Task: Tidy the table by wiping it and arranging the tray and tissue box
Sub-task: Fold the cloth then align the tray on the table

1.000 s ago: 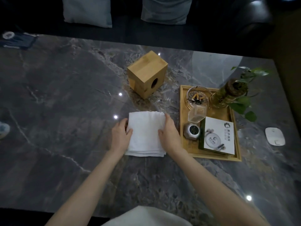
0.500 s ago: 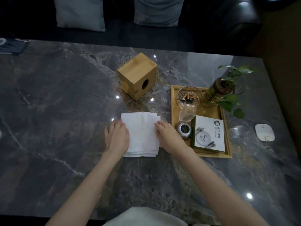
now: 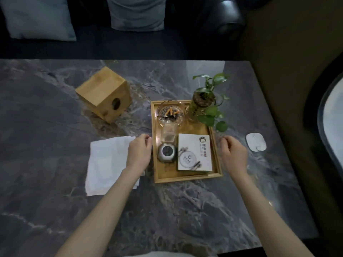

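A folded white cloth (image 3: 105, 164) lies flat on the dark marble table (image 3: 55, 138), left of a wooden tray (image 3: 185, 178). The tray holds a glass ashtray (image 3: 171, 113), a small clear cup (image 3: 168, 133), a round grey gadget (image 3: 166, 152), a white booklet (image 3: 194, 152) and a potted plant (image 3: 203, 101). A wooden tissue box (image 3: 104, 93) lies tipped on its side behind the cloth. My left hand (image 3: 139, 153) hovers at the tray's left rim, fingers curled, holding nothing. My right hand (image 3: 233, 154) hovers at the right rim, likewise empty.
A white oval device (image 3: 256, 144) lies on the table to the right of the tray. A dark sofa with grey cushions (image 3: 136, 13) runs behind the table. The table's right edge is close to my right hand; a pale round object (image 3: 332, 123) stands beyond it.
Both hands have left the cloth and moved right, one to each side of the tray. The cloth stays where it lay. My view has shifted right.
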